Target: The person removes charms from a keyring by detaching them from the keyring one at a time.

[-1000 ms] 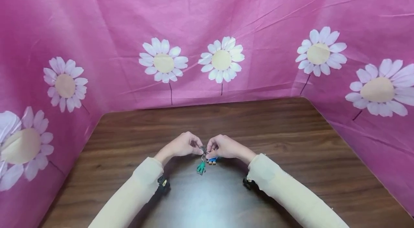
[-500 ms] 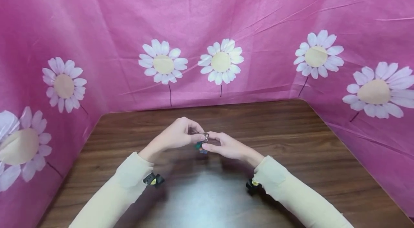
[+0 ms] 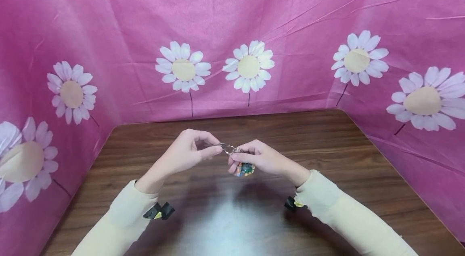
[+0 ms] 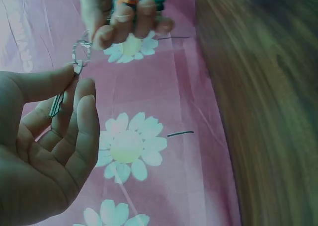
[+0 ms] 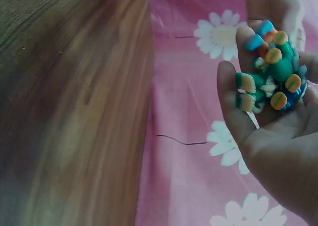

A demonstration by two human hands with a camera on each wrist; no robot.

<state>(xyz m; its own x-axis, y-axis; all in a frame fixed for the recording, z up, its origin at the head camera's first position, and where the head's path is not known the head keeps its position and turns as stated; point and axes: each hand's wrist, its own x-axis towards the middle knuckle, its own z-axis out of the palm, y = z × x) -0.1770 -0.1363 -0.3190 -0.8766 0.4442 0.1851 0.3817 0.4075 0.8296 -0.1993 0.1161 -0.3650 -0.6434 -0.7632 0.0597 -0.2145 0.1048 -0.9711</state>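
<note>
Since 1 second ago both hands have been lifting off the table (image 3: 327,147) and drawing slightly apart, so the little cluster is now hanging in the air between them rather than resting low near the wood. The left hand (image 3: 185,153) is pinching a small key (image 4: 58,103) between thumb and forefinger, its head meeting the metal ring (image 3: 229,150), while the other 3 fingers are staying loosely extended. The right hand (image 3: 259,158) is curling around 2 or so bright rubbery charms (image 5: 271,69), green, blue and orange, cupping them in the palm and holding the ring near its fingertips. The whole keyring is sitting above the middle of the table, touching nothing but the hands. Whether the key is already threaded on the ring is probably beyond what these blurred views are showing. To do this step well, the right hand should be keeping the charms bunched so they are not swinging, and the left should be holding the key flat to the coil, sliding it steadily around the ring rather than prying. The pink daisy cloth (image 3: 250,66) is enclosing the table on 3 sides.
</note>
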